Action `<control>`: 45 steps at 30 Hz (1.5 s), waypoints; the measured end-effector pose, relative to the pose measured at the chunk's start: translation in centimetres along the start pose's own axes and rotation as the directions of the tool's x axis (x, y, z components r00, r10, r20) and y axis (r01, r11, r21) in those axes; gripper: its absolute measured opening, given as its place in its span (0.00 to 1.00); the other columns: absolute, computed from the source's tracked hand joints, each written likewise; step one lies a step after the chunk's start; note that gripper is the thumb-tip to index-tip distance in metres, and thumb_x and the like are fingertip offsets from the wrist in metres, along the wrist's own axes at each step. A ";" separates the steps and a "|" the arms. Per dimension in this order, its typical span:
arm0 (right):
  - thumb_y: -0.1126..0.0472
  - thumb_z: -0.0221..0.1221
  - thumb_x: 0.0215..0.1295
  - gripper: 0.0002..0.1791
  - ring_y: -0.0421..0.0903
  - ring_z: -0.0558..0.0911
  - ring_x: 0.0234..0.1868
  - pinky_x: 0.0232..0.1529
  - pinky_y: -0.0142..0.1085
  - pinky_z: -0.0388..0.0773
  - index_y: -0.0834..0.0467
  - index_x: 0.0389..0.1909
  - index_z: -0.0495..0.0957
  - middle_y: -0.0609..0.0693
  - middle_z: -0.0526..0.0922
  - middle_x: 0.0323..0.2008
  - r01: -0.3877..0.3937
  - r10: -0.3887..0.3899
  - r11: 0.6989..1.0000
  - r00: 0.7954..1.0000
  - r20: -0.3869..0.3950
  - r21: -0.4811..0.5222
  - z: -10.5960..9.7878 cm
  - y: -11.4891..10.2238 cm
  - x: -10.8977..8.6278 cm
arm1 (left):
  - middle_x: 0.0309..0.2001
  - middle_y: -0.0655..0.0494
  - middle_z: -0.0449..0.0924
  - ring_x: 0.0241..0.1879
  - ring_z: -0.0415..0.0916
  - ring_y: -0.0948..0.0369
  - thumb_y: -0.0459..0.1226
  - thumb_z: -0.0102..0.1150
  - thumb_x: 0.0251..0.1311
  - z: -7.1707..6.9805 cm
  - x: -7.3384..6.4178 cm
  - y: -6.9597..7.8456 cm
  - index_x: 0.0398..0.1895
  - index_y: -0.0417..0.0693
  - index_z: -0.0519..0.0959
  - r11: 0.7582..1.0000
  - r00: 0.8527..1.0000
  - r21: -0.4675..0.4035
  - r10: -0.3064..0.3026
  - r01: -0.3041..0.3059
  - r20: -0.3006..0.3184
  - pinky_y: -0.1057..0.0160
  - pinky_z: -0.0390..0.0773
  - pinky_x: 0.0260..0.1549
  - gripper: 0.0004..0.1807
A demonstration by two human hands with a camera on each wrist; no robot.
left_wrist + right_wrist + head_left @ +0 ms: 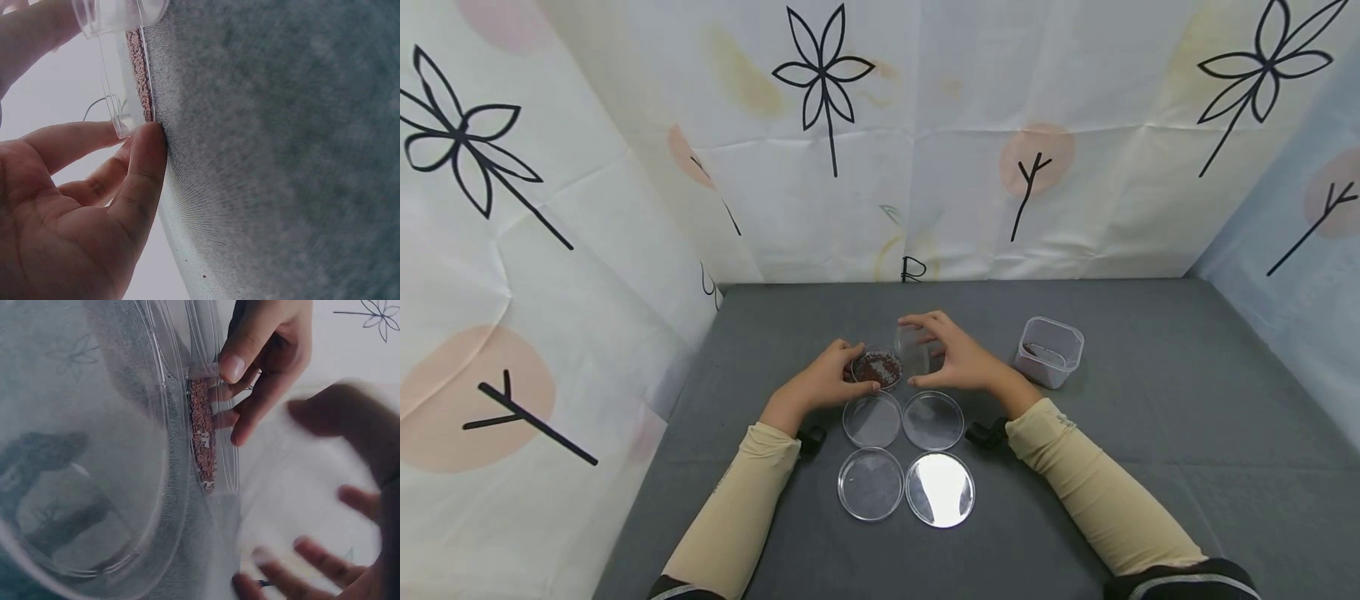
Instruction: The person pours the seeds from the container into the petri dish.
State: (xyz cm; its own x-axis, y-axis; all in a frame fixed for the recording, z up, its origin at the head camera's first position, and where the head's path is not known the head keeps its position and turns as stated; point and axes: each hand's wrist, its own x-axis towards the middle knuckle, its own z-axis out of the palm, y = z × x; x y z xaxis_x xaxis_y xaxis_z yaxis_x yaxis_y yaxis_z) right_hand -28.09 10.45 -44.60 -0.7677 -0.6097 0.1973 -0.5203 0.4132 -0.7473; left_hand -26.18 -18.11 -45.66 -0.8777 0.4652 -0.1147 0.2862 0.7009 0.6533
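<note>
Reddish-brown granules (pixel 203 434) with paler bits lie in a clear petri dish (pixel 877 387) behind the other dishes. My left hand (pixel 826 379) grips this dish at its left side, thumb toward the near rim and fingers around the far side. In the left wrist view the fingertips sit at the edge of the dish, low over the grey surface. Just to the right, my right hand (pixel 958 354) holds a clear round lid (pixel 913 354) by its edges, tilted up beside the dish. That lid and hand are blurred in the right wrist view.
Several clear petri dishes stand close together in front of my hands, one (pixel 871 483) at the near left and another (pixel 940 490) reflecting light. A clear plastic tub (pixel 1067 333) with something dark inside stands on the grey table (pixel 1150 400) at the right. Printed cloth surrounds the table.
</note>
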 end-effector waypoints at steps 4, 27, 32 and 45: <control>0.57 0.79 0.56 0.52 0.62 0.75 0.69 0.62 0.60 0.82 0.52 0.81 0.64 0.61 0.67 0.72 -0.056 0.060 0.987 0.998 0.023 -0.154 0.2 0.0 0.5 | 0.60 0.40 0.69 0.52 0.76 0.51 0.48 0.69 0.71 0.1 0.0 0.0 0.83 0.34 0.57 1.000 1.000 -0.007 0.001 -0.001 0.001 0.50 0.82 0.53 0.47; 0.58 0.79 0.59 0.29 0.63 0.72 0.74 0.71 0.59 0.76 0.62 0.59 0.81 0.65 0.73 0.71 -0.022 0.054 0.960 0.993 0.107 -0.278 1.4 -1.6 1.9 | 0.60 0.39 0.71 0.53 0.80 0.52 0.47 0.72 0.68 -0.2 -0.2 0.1 0.81 0.34 0.61 0.999 1.000 -0.036 0.006 -0.006 -0.017 0.53 0.86 0.53 0.47; 0.57 0.79 0.59 0.28 0.63 0.74 0.72 0.70 0.58 0.77 0.62 0.58 0.82 0.64 0.75 0.69 0.005 0.027 0.961 0.993 0.114 -0.276 1.7 -1.7 2.2 | 0.61 0.38 0.71 0.54 0.80 0.51 0.48 0.72 0.68 -0.2 -0.2 0.1 0.82 0.34 0.60 0.999 1.000 -0.039 0.013 -0.013 -0.012 0.53 0.86 0.54 0.48; 0.58 0.79 0.58 0.26 0.62 0.74 0.73 0.67 0.56 0.80 0.61 0.55 0.82 0.64 0.74 0.71 0.020 0.009 0.972 0.993 0.121 -0.234 2.5 -1.3 2.4 | 0.64 0.36 0.70 0.67 0.77 0.42 0.41 0.72 0.68 -0.7 -0.3 0.0 0.82 0.34 0.60 0.990 0.997 -0.120 0.073 -0.073 -0.006 0.51 0.82 0.67 0.46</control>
State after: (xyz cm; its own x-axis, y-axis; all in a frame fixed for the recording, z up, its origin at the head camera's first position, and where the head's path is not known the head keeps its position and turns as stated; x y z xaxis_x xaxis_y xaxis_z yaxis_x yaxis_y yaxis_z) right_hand -28.37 6.78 -44.75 -0.7215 -0.6832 0.1129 -0.6087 0.5481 -0.5737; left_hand -26.17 -18.58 -45.12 -0.8570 0.5116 -0.0622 0.3013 0.5952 0.7449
